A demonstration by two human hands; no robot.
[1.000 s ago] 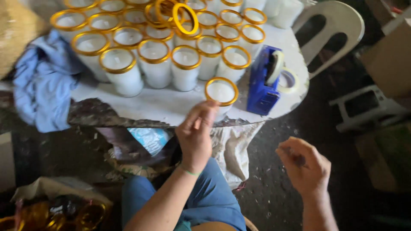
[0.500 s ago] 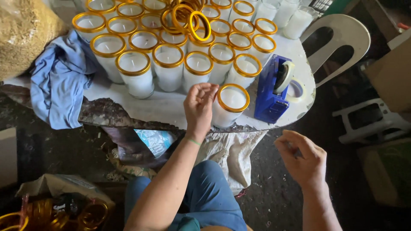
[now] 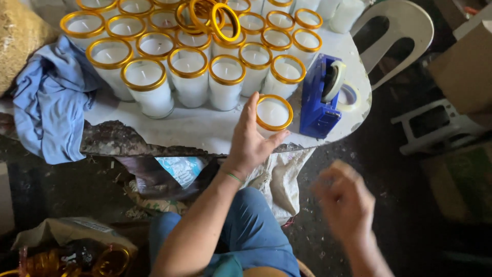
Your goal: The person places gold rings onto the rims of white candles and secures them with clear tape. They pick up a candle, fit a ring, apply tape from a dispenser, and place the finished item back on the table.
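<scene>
My left hand (image 3: 252,138) wraps around a white candle in a glass with a gold rim (image 3: 273,113), which stands near the front edge of the white table (image 3: 205,131). Thumb and fingers grip the glass from the left and front. My right hand (image 3: 344,202) is blurred, off the table at the lower right, fingers loosely curled with nothing seen in it. Behind stand several more gold-rimmed candle glasses (image 3: 188,74) in rows, with loose gold rings (image 3: 218,19) piled on top.
A blue tape dispenser (image 3: 322,97) stands just right of the held candle. A blue cloth (image 3: 48,105) hangs over the table's left side. A white plastic chair (image 3: 397,33) is at the right. More gold rings (image 3: 105,261) lie on the floor, lower left.
The view has shifted closer to the table. My left hand has closed further around the front candle glass. My right hand has moved and is now blurred.
</scene>
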